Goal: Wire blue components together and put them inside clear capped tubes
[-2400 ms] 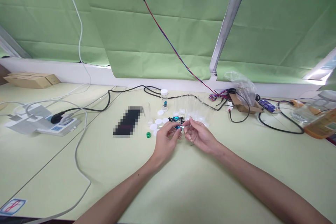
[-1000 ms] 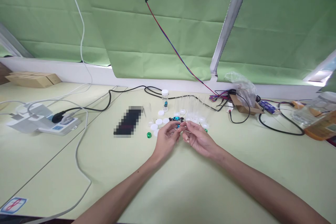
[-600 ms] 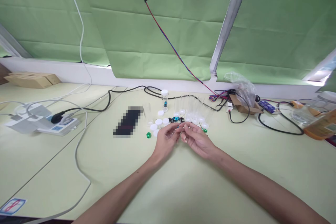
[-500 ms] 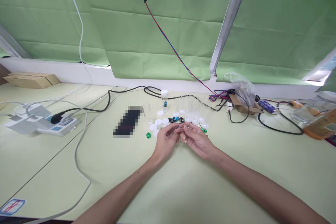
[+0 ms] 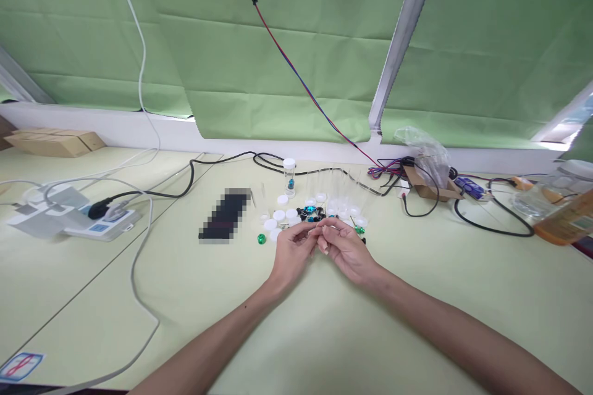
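My left hand point(image 5: 295, 250) and my right hand point(image 5: 347, 250) meet fingertip to fingertip above the table. Both are closed in a pinch, and whatever lies between the fingers is too small and covered to name. Just beyond them is a cluster of small blue and black parts point(image 5: 309, 212). White round caps point(image 5: 278, 215) lie left of the cluster, with a green part point(image 5: 262, 239) in front of them. Another green piece point(image 5: 360, 230) is right of my right hand. Behind stands a clear tube with a white lid point(image 5: 290, 178), a blue part inside it.
Several clear tubes point(image 5: 340, 188) stand behind the cluster. A pixelated dark rectangle point(image 5: 227, 216) lies to the left, and farther left a white power strip point(image 5: 104, 225) with cables. At right are an open cardboard box point(image 5: 428, 186), black cable loops and an orange-labelled container point(image 5: 565, 222).
My fingers have shifted slightly against each other; the right fingers are curled in more. More of the blue and black parts shows behind them. The things on the table have not moved.
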A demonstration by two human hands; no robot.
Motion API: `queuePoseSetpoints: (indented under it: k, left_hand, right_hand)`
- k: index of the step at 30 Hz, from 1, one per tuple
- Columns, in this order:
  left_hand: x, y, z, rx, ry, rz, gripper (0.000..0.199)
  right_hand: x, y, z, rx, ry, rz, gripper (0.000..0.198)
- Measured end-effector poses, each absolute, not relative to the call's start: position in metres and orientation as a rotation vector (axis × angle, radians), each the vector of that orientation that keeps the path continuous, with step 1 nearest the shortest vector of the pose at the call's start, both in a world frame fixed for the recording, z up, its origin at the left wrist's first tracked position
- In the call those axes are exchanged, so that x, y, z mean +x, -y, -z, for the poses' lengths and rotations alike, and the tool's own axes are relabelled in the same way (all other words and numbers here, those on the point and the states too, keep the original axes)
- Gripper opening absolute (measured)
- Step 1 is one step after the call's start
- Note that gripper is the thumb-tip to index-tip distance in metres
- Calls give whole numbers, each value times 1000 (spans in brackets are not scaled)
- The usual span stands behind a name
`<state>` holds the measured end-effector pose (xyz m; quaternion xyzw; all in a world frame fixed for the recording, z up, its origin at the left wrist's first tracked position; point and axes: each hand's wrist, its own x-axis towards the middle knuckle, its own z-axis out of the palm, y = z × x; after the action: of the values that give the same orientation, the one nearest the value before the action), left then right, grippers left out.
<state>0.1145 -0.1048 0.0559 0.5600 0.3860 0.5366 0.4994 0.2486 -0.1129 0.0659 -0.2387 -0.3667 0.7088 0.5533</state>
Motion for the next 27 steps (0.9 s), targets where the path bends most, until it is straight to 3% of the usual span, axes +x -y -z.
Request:
queuePoseSetpoints:
  k: [27]
  left_hand:
    - [123,110,-47,1328,-979,-1353,23]
  right_hand:
    - [244,117,-61,-652,894,-1544,21]
